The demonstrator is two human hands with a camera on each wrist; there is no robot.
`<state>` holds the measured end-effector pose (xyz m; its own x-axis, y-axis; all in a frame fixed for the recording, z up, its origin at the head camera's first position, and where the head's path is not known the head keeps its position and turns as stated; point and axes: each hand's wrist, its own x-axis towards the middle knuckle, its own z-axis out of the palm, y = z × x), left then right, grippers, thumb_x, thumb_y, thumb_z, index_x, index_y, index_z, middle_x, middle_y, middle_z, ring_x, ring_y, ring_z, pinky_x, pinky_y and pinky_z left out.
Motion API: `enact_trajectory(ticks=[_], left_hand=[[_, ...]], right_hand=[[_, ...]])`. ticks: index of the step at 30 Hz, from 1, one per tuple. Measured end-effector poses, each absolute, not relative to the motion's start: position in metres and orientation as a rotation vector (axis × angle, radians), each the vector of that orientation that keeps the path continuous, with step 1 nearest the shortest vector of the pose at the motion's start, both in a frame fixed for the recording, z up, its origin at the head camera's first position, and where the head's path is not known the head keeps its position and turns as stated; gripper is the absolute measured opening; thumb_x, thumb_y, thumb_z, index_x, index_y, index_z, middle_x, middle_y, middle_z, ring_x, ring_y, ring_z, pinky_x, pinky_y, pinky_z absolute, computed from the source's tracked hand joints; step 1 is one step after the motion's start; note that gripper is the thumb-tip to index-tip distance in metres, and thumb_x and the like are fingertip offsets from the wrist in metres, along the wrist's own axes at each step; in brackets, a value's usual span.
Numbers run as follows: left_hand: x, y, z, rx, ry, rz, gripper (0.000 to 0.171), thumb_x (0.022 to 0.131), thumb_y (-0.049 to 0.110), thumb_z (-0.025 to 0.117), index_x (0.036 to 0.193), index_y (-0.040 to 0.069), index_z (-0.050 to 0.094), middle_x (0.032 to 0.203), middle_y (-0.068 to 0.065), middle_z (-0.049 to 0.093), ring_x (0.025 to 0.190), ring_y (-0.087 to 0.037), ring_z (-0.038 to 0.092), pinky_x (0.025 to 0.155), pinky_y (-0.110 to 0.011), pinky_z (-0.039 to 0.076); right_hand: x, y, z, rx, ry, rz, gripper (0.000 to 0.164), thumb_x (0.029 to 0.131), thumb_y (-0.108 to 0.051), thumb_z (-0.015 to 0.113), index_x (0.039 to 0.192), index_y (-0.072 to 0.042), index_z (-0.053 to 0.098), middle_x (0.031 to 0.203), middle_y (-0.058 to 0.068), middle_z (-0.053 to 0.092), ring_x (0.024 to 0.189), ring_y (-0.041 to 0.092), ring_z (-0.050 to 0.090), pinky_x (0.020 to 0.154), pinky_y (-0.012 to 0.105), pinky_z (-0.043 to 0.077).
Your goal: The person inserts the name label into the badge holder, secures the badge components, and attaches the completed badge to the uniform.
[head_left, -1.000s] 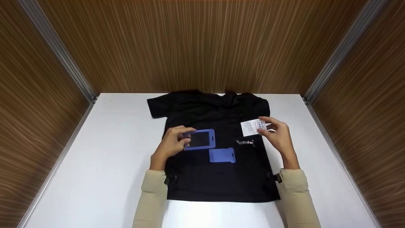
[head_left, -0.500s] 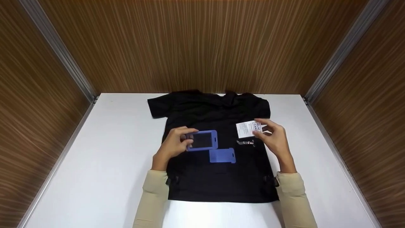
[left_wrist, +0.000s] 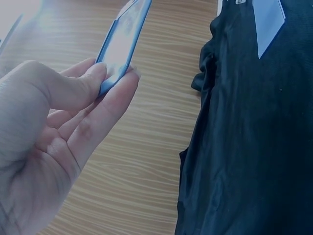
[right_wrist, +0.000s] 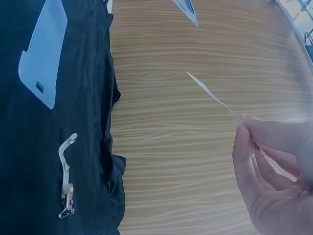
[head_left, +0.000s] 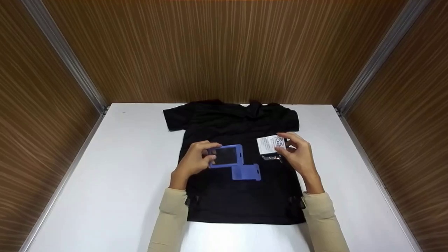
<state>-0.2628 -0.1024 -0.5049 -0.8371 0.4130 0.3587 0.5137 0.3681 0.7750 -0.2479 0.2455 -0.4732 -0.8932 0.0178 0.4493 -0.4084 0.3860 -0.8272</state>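
My left hand (head_left: 194,159) holds a blue badge holder frame (head_left: 240,148) by its left end, thumb on one face and fingers on the other. The frame's window shows clear in the head view; the left wrist view has the badge holder (left_wrist: 120,49) tilted, nearly edge-on. Between thumb and fingers, my right hand (head_left: 301,154) pinches a white printed card (head_left: 267,145), seen thin from the side in the right wrist view. A flat blue badge holder panel (head_left: 245,172) with a slot lies just below the frame. Under the card's lower edge lies a badge strap clip (head_left: 272,158).
A black T-shirt (head_left: 241,203) lies spread on the white table (head_left: 115,168), beneath the panel and clip. Wood-patterned walls (head_left: 224,52) stand at the back and both sides, with metal strips in the corners.
My right hand has brought the card leftward and slightly down, over the clip's upper edge. My left hand has shifted a little right with the badge holder frame, narrowing the gap between the two.
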Motion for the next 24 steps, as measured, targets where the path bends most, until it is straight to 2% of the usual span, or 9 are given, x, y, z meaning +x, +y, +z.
enact_trajectory(ticks=[7,14,20,24], left_hand=[[-0.263,-0.101,-0.503,-0.867,-2.527,-1.488,0.04,0.089,-0.015,0.064,0.123,0.004,0.074,0.091,-0.012,0.065,0.067,-0.016,0.067,0.053,-0.024,0.057],[-0.262,-0.1,-0.5,-0.87,-2.518,-1.507,0.041,0.088,-0.015,0.066,0.123,0.005,0.074,0.09,-0.007,0.063,0.065,-0.02,0.067,0.053,-0.024,0.057],[-0.262,-0.1,-0.498,-0.91,-2.511,-1.546,0.041,0.09,-0.014,0.065,0.126,0.005,0.073,0.094,-0.019,0.065,0.063,-0.025,0.069,0.054,-0.025,0.058],[-0.261,-0.1,-0.498,-0.923,-2.52,-1.557,0.04,0.091,-0.012,0.064,0.127,0.005,0.072,0.095,-0.022,0.064,0.064,-0.024,0.069,0.054,-0.026,0.058]], right_hand=[[-0.25,0.245,-0.481,0.375,-2.228,1.575,0.045,0.075,0.017,0.081,0.118,0.007,0.073,0.111,0.026,0.068,0.076,0.003,0.063,0.072,0.011,0.057],[-0.249,0.236,-0.482,0.405,-2.188,1.665,0.044,0.077,0.016,0.08,0.119,0.009,0.071,0.111,0.029,0.066,0.08,0.002,0.066,0.072,0.012,0.056],[-0.246,0.227,-0.482,0.429,-2.155,1.727,0.045,0.077,0.017,0.08,0.12,0.011,0.069,0.109,0.03,0.065,0.077,0.003,0.065,0.069,0.013,0.056],[-0.244,0.222,-0.482,0.446,-2.152,1.724,0.045,0.076,0.016,0.08,0.12,0.011,0.069,0.109,0.029,0.065,0.076,0.003,0.065,0.068,0.013,0.057]])
